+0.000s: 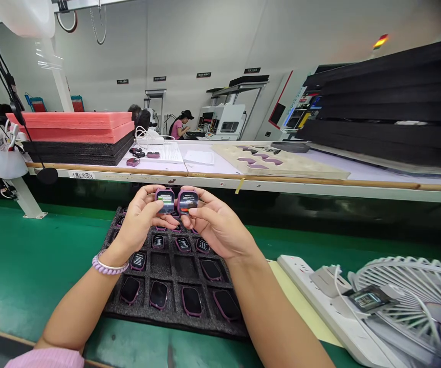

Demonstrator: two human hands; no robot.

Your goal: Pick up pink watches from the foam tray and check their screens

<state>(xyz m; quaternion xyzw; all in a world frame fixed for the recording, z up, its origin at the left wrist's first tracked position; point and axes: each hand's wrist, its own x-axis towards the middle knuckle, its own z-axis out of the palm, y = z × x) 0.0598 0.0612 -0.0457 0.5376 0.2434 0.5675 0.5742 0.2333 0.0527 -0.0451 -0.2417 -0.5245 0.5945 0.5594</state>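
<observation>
My left hand [146, 209] is closed on a purple-framed smartwatch [166, 200], whose lit screen shows a green patch and the thumb over its lower left. Beside it, my right hand [213, 217] grips a second purple smartwatch [187, 201] with white text and a red strip on its display. Both watches are held upright, side by side, over the far part of a black foam tray [155, 320]. Several purple watches sit in the tray's pockets, some with text on their screens, the nearest row dark. Two pockets in the middle hold nothing. My forearms hide parts of the tray.
Behind the tray runs a raised shelf [301, 188] with red foam sheets [70, 127], loose purple parts [259, 159] and stacked black trays [389, 107]. At right lie a power strip [301, 278] and a white fan [408, 286]. A co-worker [180, 126] sits far back.
</observation>
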